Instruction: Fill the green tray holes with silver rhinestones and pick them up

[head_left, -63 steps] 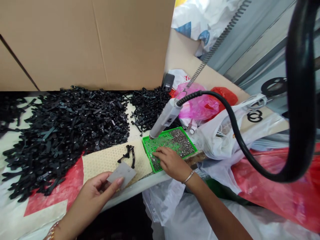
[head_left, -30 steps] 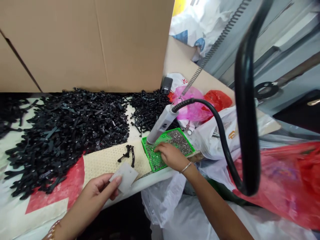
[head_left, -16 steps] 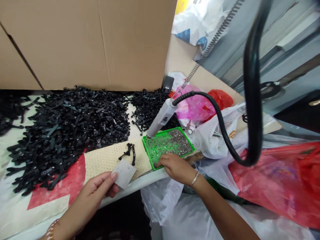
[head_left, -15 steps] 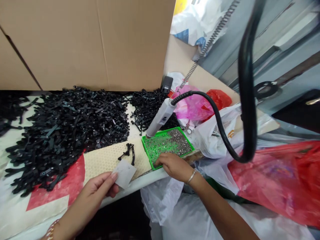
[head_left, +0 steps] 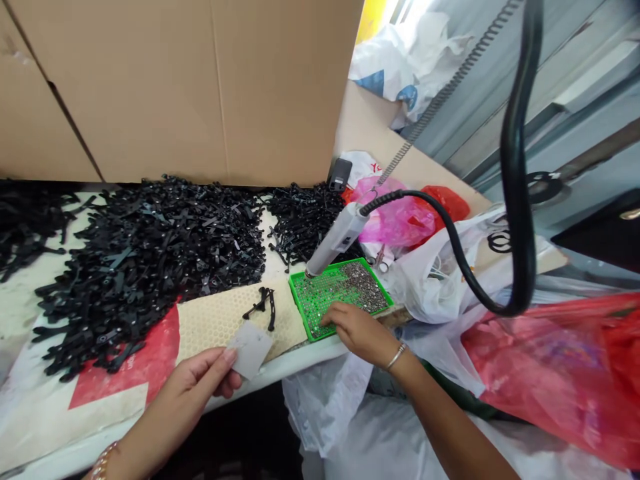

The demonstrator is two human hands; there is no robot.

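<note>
My left hand [head_left: 207, 380] pinches a small greyish-white square card [head_left: 251, 349] between thumb and fingers, in front of the table edge. Several slim black plastic parts [head_left: 262, 307] lie just beyond the card on a cream honeycomb-patterned mat [head_left: 210, 325]. Over the near edge of a green tray [head_left: 309, 333], my right hand [head_left: 361, 333] reaches in, its fingers bent down and drawn together among small metal screws [head_left: 367, 283]. Whatever its fingertips hold is too small to make out. A grey electric screwdriver [head_left: 336, 240] hangs tilted, its lower end over the tray's far left corner.
A large heap of black parts [head_left: 165, 247] covers the left of the table, with a smaller heap [head_left: 303, 217] behind the tray. Cardboard [head_left: 165, 87] stands at the back. A thick black cable [head_left: 517, 167] loops at the right, above plastic bags [head_left: 555, 373].
The whole view has shifted slightly, so the scene sits further right. My right hand's fingers have lifted a little within the tray. My left hand still holds the card.
</note>
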